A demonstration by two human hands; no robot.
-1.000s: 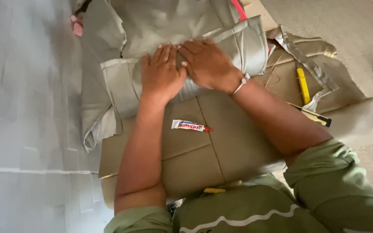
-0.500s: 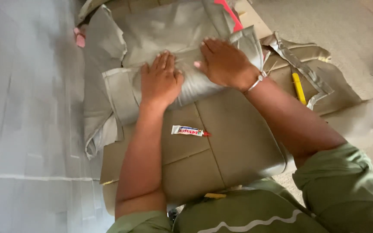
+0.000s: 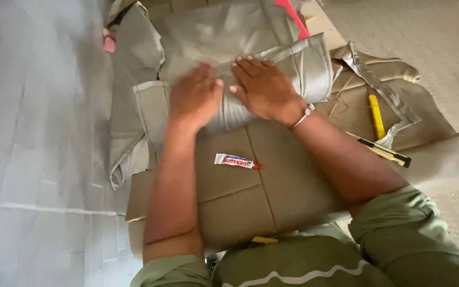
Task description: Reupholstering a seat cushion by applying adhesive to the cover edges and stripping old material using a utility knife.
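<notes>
My left hand (image 3: pixel 195 95) and my right hand (image 3: pixel 265 87) press flat, side by side, on a folded band of grey-green leatherette (image 3: pixel 304 66) that lies across a padded panel (image 3: pixel 272 180) of the same material. The fingers of both hands are spread and hold nothing. A silver bracelet circles my right wrist. A small white glue tube (image 3: pixel 235 160) with a red cap lies on the panel just below my hands.
A yellow utility knife (image 3: pixel 375 116) and a black-and-yellow tool (image 3: pixel 386 153) lie on cardboard (image 3: pixel 431 122) to the right, among fabric scraps. Grey floor tiles (image 3: pixel 38 138) run along the left. A red strip (image 3: pixel 292 16) shows at the top.
My right hand slid left along the folded band toward my left hand. The view shifted slightly.
</notes>
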